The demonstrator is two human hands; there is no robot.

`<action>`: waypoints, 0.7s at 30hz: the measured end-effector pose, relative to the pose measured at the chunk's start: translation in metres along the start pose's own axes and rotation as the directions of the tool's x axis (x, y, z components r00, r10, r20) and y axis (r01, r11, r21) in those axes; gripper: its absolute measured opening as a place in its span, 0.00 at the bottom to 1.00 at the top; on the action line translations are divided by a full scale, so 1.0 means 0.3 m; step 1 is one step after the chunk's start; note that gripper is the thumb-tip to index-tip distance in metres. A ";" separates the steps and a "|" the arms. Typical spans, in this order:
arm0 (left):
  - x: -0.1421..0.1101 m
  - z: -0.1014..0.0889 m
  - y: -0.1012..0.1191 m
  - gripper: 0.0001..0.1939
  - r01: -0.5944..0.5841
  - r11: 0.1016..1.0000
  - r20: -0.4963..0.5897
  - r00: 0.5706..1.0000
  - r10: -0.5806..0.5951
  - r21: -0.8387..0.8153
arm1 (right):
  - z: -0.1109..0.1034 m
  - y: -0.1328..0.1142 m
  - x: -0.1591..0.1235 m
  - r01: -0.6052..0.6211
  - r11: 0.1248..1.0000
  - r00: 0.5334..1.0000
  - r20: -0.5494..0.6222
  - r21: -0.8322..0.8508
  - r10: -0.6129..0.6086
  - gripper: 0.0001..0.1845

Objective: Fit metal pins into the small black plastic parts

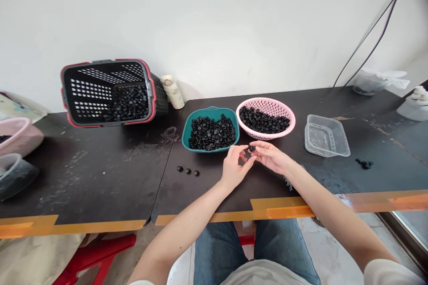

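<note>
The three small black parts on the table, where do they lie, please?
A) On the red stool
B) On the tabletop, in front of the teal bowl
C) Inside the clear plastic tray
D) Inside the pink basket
B. The three black parts lie on the dark tabletop, in front of the teal bowl.

We see a black tabletop made from two parts, and orange tape goes along its near edge. Near the back edge, a teal bowl and a pink perforated basket stand side by side, both filled with small black round parts. Three loose black parts lie in front of the bowl. To the right we find a clear plastic tray and a small black clump. At the back left, a dark crate with red rim lies tipped on its side, beside a white bottle.
</note>
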State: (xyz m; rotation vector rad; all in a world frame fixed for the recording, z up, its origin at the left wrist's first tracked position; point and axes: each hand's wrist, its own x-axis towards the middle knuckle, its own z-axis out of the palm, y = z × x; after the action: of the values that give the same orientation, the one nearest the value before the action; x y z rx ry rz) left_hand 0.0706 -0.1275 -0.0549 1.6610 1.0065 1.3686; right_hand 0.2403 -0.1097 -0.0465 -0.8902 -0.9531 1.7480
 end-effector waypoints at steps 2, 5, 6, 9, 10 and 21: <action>0.004 -0.005 0.007 0.20 -0.024 0.998 0.014 1.000 0.023 0.051 | 0.003 -0.001 -0.003 -0.007 0.999 1.000 0.006 0.034 0.006 0.14; 0.009 -0.010 0.014 0.17 -0.058 0.993 0.040 0.998 0.054 0.104 | 0.004 0.003 -0.004 -0.016 0.998 1.000 0.023 0.066 0.015 0.12; 0.009 -0.011 0.013 0.16 -0.071 0.991 0.045 0.997 0.066 0.116 | 0.002 0.005 -0.004 -0.021 0.998 0.999 0.027 0.066 0.019 0.11; 0.009 -0.013 0.003 0.15 -0.142 0.973 0.041 0.990 0.136 0.181 | -0.001 0.010 -0.002 -0.015 0.999 0.999 0.029 0.049 0.014 0.08; 0.010 -0.012 -0.004 0.14 -0.175 0.962 0.040 0.985 0.170 0.211 | 0.000 0.010 -0.002 -0.001 0.999 1.000 0.025 0.039 0.000 0.08; 0.017 -0.011 -0.035 0.13 -0.313 0.905 0.030 0.947 0.319 0.286 | 0.006 0.008 0.009 0.259 0.948 0.957 -0.083 -0.186 -0.278 0.09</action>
State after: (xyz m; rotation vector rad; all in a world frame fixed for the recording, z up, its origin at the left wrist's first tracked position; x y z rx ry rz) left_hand 0.0669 -0.1182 -0.0620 2.1078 1.0152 1.4990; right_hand 0.2371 -0.1083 -0.0484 -0.9084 -1.1113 1.3880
